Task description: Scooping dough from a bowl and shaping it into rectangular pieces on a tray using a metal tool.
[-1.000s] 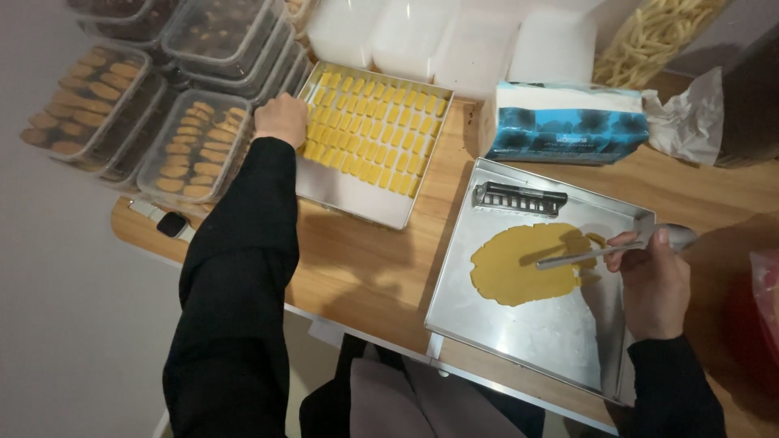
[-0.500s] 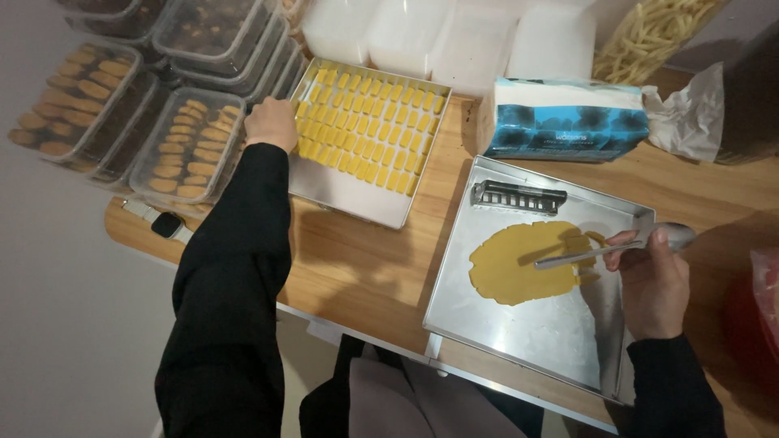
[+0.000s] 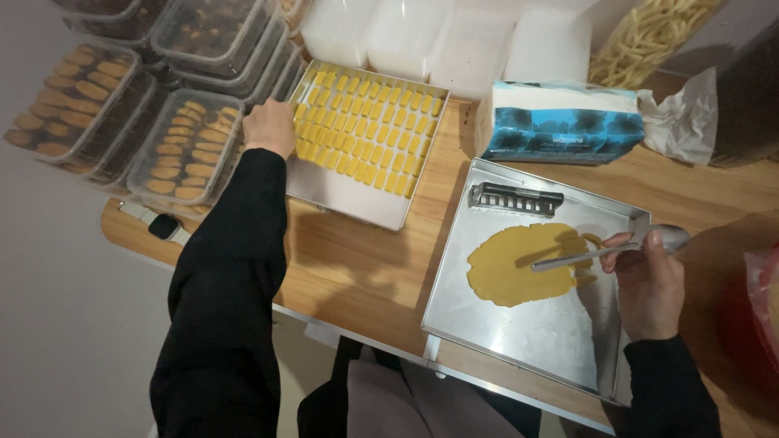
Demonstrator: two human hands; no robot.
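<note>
- On the wooden table (image 3: 357,268), the left hand (image 3: 268,127) grips the edge of the cookie tray (image 3: 349,191).
- Right hand (image 3: 649,284) clasps a metal blade (image 3: 572,260) over the dough sheet (image 3: 519,264).

Both arms wear long black sleeves, loose and slightly creased, ending at the wrists. The left hand (image 3: 269,127) and right hand (image 3: 647,285) are bare, with no gloves, rings or watch. Dark clothing shows below.

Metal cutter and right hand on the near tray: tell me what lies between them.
In the head view, the flattened yellow dough sheet lies between the metal cutter and the right hand, whose thin metal tool reaches over the dough.
</note>
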